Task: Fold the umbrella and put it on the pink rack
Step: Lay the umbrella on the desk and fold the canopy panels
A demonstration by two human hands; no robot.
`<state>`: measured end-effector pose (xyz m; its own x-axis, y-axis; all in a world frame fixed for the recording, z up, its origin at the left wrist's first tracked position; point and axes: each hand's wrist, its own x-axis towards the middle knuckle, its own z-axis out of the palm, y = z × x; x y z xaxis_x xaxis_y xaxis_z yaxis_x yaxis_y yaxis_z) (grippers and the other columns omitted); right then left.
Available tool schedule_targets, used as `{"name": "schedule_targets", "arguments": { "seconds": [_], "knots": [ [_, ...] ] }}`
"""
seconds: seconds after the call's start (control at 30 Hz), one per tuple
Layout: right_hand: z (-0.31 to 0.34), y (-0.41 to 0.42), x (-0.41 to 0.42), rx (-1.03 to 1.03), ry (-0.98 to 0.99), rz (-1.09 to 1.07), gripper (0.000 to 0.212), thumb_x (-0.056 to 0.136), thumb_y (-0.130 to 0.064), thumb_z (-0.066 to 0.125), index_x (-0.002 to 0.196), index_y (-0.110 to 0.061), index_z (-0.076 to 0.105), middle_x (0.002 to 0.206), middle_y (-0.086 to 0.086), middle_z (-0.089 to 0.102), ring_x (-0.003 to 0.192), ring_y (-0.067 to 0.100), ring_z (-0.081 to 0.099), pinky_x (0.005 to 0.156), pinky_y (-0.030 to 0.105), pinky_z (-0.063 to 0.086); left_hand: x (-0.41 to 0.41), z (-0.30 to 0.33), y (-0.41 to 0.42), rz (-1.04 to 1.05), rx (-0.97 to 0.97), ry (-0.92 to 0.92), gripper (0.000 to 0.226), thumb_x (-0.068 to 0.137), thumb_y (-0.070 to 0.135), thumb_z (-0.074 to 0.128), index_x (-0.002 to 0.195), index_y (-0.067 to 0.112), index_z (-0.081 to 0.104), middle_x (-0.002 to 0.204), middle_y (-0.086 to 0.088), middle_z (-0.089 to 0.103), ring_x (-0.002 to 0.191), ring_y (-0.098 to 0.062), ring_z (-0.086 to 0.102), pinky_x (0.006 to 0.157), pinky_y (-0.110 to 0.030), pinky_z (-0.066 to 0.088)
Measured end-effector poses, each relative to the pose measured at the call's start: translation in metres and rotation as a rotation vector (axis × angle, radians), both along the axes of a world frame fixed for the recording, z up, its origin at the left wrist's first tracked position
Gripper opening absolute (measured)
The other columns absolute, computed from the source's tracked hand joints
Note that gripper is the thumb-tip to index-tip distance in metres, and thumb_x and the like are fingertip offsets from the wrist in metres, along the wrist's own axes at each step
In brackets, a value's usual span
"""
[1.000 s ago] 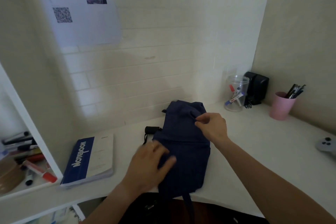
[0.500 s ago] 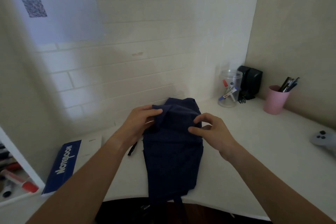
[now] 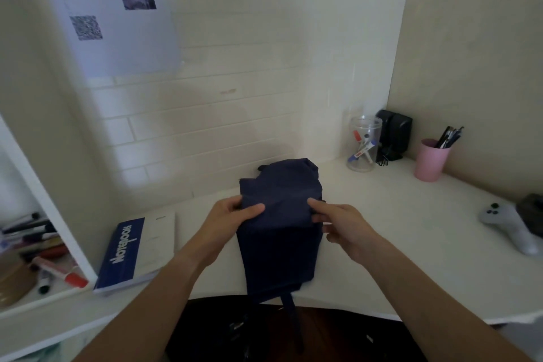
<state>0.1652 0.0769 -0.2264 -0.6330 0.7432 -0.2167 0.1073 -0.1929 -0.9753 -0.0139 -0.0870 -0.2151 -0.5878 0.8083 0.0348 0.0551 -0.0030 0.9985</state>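
Navy fabric: the umbrella [image 3: 279,232], a loose folded bundle, lies at centre frame on the white desk [image 3: 396,244], its near end over the front edge with a strap dangling below.
Left hand [image 3: 232,217]: thumb on top, fingers tucked under, pinching the cloth at the bundle's left edge.
Right hand [image 3: 340,223]: fingertips pressed against the bundle's right edge, index and thumb nipping the fabric (how firm the pinch is I cannot tell).
Lower left: a blue-and-white notebook [image 3: 138,253] lying flat, just beside the bundle, not touching.
Far left: a white shelf [image 3: 47,294] with markers [image 3: 58,270] lying on it.
Right of centre, at the wall: a clear jar [image 3: 364,144] of markers, a black speaker [image 3: 393,132] beside it, then a pink cup [image 3: 430,159] of pens.
Right edge: a white game controller [image 3: 508,226].
Upper left: a paper sheet [image 3: 117,17] taped to the wall, blurred.
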Motion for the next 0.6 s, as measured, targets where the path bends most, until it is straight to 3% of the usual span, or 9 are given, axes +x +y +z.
{"name": "schedule_targets", "arguments": {
  "seconds": [0.17,0.23,0.3,0.37,0.47,0.53,0.6],
  "knots": [
    [-0.012,-0.005,0.003,-0.172,0.166,0.034,0.036,0.082,-0.020,0.081,0.109,0.001,0.072,0.087,0.006,0.061,0.067,0.017,0.043,0.064,0.028,0.041,0.018,-0.008,-0.006,0.016,-0.037,-0.114,0.022,0.090,0.016,0.071,0.112,0.015,0.074,0.109,0.000,0.079,0.100,-0.017,0.074,0.086,-0.027,0.055],
    [-0.017,-0.010,0.006,-0.225,0.218,0.050,0.022,0.085,-0.016,0.078,0.102,-0.007,0.066,0.076,0.001,0.054,0.055,0.012,0.038,0.051,0.023,0.033,0.022,-0.012,-0.007,0.058,-0.023,-0.179,0.019,0.092,0.019,0.070,0.109,0.014,0.074,0.108,-0.001,0.079,0.100,-0.018,0.073,0.090,-0.030,0.056],
    [-0.021,-0.014,0.007,-0.259,0.241,0.018,0.020,0.086,-0.013,0.077,0.099,-0.010,0.063,0.079,0.001,0.061,0.051,0.010,0.048,0.048,0.021,0.036,0.025,-0.017,-0.006,0.116,-0.025,-0.208,0.016,0.093,0.029,0.070,0.102,0.016,0.076,0.102,0.001,0.080,0.101,-0.020,0.073,0.096,-0.034,0.054],
    [-0.026,-0.017,0.007,-0.254,0.219,-0.011,0.029,0.083,-0.012,0.081,0.107,-0.008,0.066,0.095,0.004,0.075,0.065,0.014,0.068,0.063,0.025,0.048,0.026,-0.021,-0.008,0.154,-0.031,-0.177,0.016,0.093,0.033,0.071,0.095,0.018,0.078,0.096,0.003,0.081,0.098,-0.019,0.074,0.096,-0.034,0.054],
    [-0.030,-0.021,0.010,-0.248,0.221,-0.014,0.034,0.081,-0.008,0.082,0.113,-0.006,0.070,0.104,0.007,0.078,0.088,0.016,0.073,0.072,0.025,0.056,0.026,-0.029,-0.012,0.190,-0.030,-0.121,0.020,0.089,0.030,0.076,0.096,0.011,0.077,0.097,-0.001,0.081,0.098,-0.024,0.074,0.095,-0.040,0.058],
    [-0.031,-0.025,0.014,-0.247,0.222,0.042,0.034,0.081,-0.008,0.081,0.113,-0.002,0.073,0.109,0.006,0.077,0.097,0.016,0.071,0.079,0.025,0.057,0.026,-0.033,-0.017,0.200,-0.045,-0.064,0.018,0.089,0.026,0.077,0.092,0.009,0.073,0.097,-0.006,0.080,0.094,-0.026,0.075,0.083,-0.034,0.061],
    [-0.033,-0.028,0.016,-0.174,0.156,0.072,0.032,0.080,-0.012,0.082,0.110,-0.005,0.076,0.102,0.003,0.075,0.086,0.014,0.064,0.079,0.026,0.054,0.027,-0.038,-0.021,0.205,-0.045,-0.011,0.017,0.089,0.021,0.078,0.088,0.009,0.065,0.098,-0.013,0.077,0.081,-0.019,0.073,0.066,-0.024,0.057]
  ]
}}
